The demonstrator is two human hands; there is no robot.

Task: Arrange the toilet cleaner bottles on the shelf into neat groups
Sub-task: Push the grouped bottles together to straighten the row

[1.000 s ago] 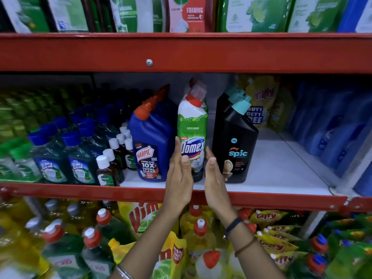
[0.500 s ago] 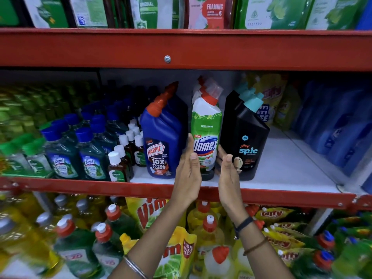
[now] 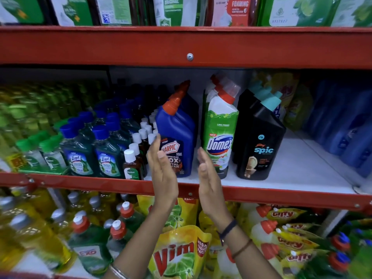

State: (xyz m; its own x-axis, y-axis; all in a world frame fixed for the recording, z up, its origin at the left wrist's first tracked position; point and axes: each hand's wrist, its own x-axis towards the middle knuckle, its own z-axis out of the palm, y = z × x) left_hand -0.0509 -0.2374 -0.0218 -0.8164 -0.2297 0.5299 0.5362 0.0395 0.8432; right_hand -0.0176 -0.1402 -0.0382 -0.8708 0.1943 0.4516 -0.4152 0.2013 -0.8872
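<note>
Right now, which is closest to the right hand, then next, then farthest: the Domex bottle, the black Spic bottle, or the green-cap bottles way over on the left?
From the right hand:
1. Domex bottle, just behind its fingertips.
2. Spic bottle, one spot further right.
3. Green-cap bottles, far on the shelf's left end.

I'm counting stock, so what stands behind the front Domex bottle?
Behind the front Domex bottle, more red-and-clear caps show in a row running back, so more Domex bottles stand there. Their bodies are covered by the front one, so an exact count cannot be read.
</note>
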